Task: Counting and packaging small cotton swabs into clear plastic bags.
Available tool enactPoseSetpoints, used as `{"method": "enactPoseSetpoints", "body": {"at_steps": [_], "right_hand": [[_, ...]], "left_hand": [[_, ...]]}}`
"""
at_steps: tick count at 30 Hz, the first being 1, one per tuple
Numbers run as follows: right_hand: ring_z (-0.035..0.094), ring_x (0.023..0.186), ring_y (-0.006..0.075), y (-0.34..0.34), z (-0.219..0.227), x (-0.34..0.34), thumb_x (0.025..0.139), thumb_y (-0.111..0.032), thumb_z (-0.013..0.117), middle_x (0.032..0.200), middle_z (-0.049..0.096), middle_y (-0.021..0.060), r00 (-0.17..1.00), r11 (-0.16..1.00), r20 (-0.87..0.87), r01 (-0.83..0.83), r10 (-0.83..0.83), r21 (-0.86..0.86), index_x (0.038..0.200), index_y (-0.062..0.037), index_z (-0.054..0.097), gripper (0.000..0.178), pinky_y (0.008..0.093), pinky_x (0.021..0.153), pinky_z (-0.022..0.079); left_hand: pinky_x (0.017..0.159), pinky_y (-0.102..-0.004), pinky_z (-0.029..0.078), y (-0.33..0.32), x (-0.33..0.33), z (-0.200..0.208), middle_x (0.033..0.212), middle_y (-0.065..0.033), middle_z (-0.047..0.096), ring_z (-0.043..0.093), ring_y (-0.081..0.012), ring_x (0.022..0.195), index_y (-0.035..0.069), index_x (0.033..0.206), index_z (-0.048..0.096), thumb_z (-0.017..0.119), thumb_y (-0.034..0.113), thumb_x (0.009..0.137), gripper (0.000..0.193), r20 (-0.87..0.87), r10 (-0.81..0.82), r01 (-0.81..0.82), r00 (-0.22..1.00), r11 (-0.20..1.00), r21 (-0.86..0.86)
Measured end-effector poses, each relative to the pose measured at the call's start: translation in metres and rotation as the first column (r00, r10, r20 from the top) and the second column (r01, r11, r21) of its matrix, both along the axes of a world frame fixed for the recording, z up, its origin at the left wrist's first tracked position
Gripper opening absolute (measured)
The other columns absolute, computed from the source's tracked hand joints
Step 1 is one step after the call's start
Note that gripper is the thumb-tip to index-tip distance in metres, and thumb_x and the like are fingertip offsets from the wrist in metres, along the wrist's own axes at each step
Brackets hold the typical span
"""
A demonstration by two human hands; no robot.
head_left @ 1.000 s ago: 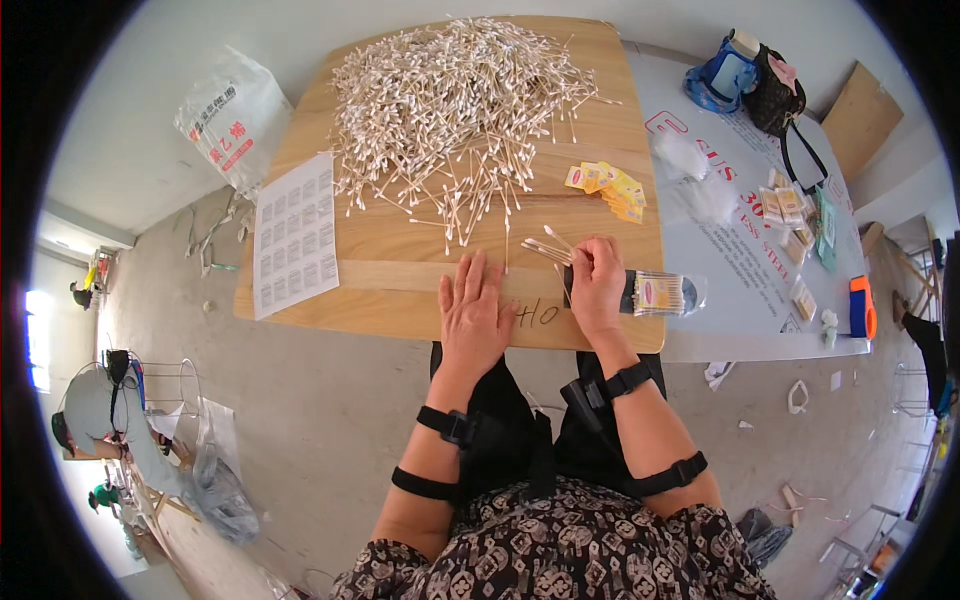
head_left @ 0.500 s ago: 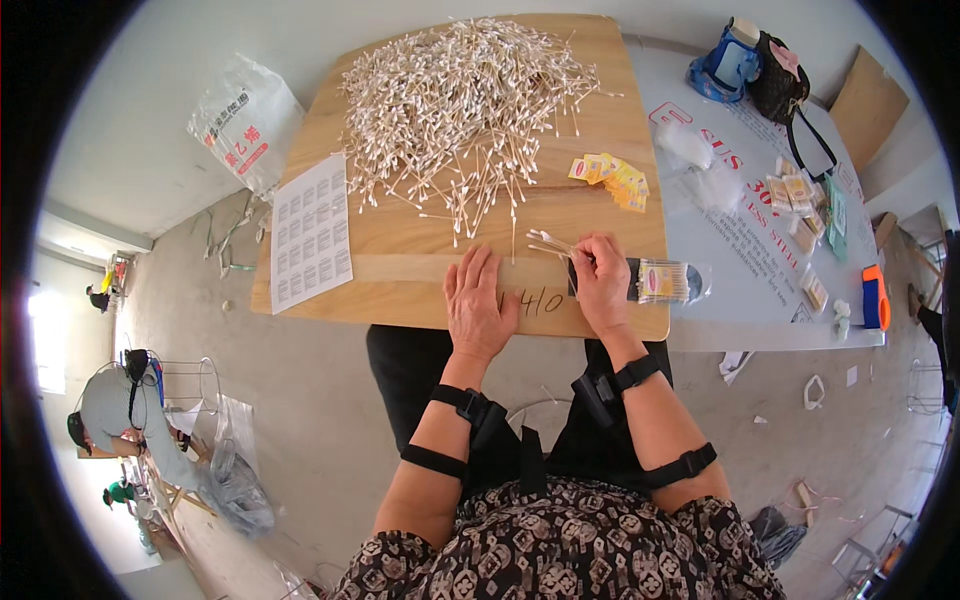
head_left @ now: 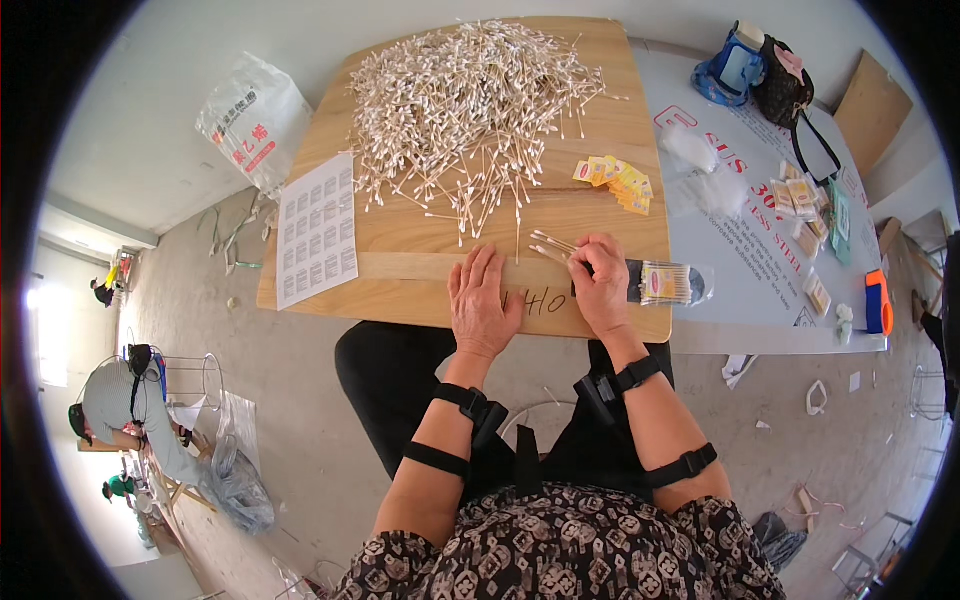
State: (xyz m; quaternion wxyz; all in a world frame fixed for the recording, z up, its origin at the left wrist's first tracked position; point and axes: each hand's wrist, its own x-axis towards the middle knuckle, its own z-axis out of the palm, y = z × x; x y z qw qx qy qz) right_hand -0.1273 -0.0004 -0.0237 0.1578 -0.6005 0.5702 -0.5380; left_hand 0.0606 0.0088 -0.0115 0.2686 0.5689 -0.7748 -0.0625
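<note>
At frame centre, the left hand (head_left: pixel 483 305) lies flat, fingers apart, near the worktop's (head_left: pixel 420 285) front edge. Just right, the right hand's (head_left: pixel 600 285) fingers pinch a few cotton swabs (head_left: pixel 552 245). Bare wood separates them from the swab heap (head_left: pixel 470 110) above.

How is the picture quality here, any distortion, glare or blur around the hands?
Head view: fisheye bends the wooden table edges and leaves a black rim; bright glare at the far left; even soft light, left hand, right hand and cotton swabs sharp.
</note>
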Motion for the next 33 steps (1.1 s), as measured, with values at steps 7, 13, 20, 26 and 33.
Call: {"method": "enactPoseSetpoints", "body": {"at_steps": [7,13,20,26,33], "right_hand": [[0.058,0.092,0.0335,0.0013,0.0041,0.0014,0.073,0.003,0.067,0.098,0.061,0.0112,0.997,1.000,-0.079,-0.004,0.003,-0.012,0.077,-0.0023,0.059,0.010,0.0406,0.077,0.049],[0.058,0.090,0.0330,-0.0005,0.0026,0.0015,0.074,0.003,0.066,0.097,0.061,0.0103,0.996,1.000,-0.089,-0.002,0.002,-0.005,0.076,-0.0026,0.059,0.010,0.0405,0.076,0.049],[0.059,0.090,0.0331,-0.0010,0.0023,0.0010,0.073,0.003,0.066,0.096,0.061,0.0109,0.996,0.999,-0.092,-0.011,0.007,-0.037,0.076,-0.0020,0.058,0.010,0.0398,0.075,0.049],[0.059,0.090,0.0329,0.0002,0.0024,0.0013,0.075,0.004,0.064,0.097,0.061,0.0125,0.999,1.000,0.046,-0.008,0.006,0.028,0.077,-0.0011,0.058,0.008,0.0402,0.078,0.049],[0.058,0.095,0.0343,-0.0013,-0.0014,0.0012,0.082,0.001,0.064,0.102,0.059,0.0159,0.998,0.998,0.032,0.053,-0.054,0.029,0.082,-0.0005,0.057,0.007,0.0416,0.081,0.048]], "left_hand": [[0.115,-0.0480,0.024,0.0016,-0.0003,0.0036,0.140,-0.0125,0.049,0.040,-0.0318,0.135,0.001,0.127,0.055,0.070,0.019,0.074,0.058,-0.001,0.002,-0.002,1.000,1.000,-0.003],[0.114,-0.0481,0.025,0.0018,-0.0015,0.0054,0.138,-0.0135,0.050,0.041,-0.0333,0.134,0.001,0.128,0.053,0.069,0.017,0.076,0.057,-0.008,-0.001,0.001,1.000,1.000,-0.003],[0.114,-0.0481,0.025,0.0021,-0.0017,0.0052,0.139,-0.0139,0.050,0.041,-0.0332,0.135,0.001,0.127,0.054,0.069,0.017,0.076,0.055,-0.015,0.005,-0.005,1.000,1.000,-0.013],[0.114,-0.0479,0.025,0.0013,-0.0006,0.0052,0.139,-0.0139,0.050,0.041,-0.0329,0.135,0.001,0.127,0.054,0.069,0.017,0.076,0.055,-0.007,0.006,-0.006,1.000,1.000,-0.017],[0.114,-0.0477,0.025,0.0011,-0.0031,0.0040,0.139,-0.0132,0.051,0.041,-0.0327,0.134,0.001,0.126,0.055,0.069,0.018,0.075,0.056,-0.003,0.010,-0.010,1.000,1.000,-0.022]]}}
